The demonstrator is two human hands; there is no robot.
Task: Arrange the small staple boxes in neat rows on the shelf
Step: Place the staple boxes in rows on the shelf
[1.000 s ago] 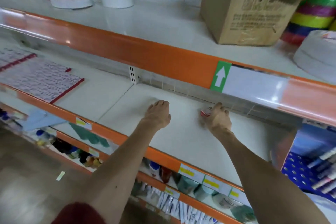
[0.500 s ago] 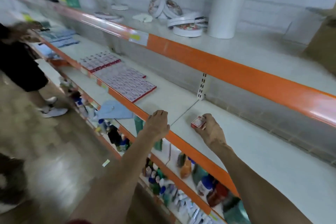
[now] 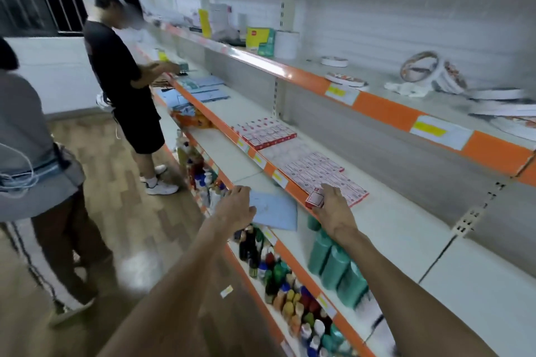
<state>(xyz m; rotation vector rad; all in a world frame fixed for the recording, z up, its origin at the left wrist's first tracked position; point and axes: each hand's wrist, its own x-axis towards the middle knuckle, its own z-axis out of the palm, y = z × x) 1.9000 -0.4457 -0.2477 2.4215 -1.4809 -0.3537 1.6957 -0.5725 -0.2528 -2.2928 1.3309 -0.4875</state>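
At the left of the frame two people (image 3: 121, 75) stood on the wood-pattern floor, one facing the shelving. Just left of centre my left hand (image 3: 236, 206) hung with its fingers relaxed and a little bent, holding nothing. It lay over the near edge of a flat, pale blue sheet (image 3: 275, 210); I could not tell whether it touched it. Below, small glossy bottles (image 3: 278, 278) crowded a lower shelf, beside smooth green cylinders (image 3: 333, 264).

Right of centre my right hand (image 3: 333, 206) gripped one small staple box (image 3: 314, 199), a red-and-white card carton, with the fingers curled over its top. The box sat at the orange front lip of the shelf (image 3: 391, 229), just beside the near end of the rows of staple boxes (image 3: 322, 172), which lay flat and tightly packed on the smooth white board. My hands were apart. At the upper right, glossy tape rolls (image 3: 429, 69) lay on the higher shelf.
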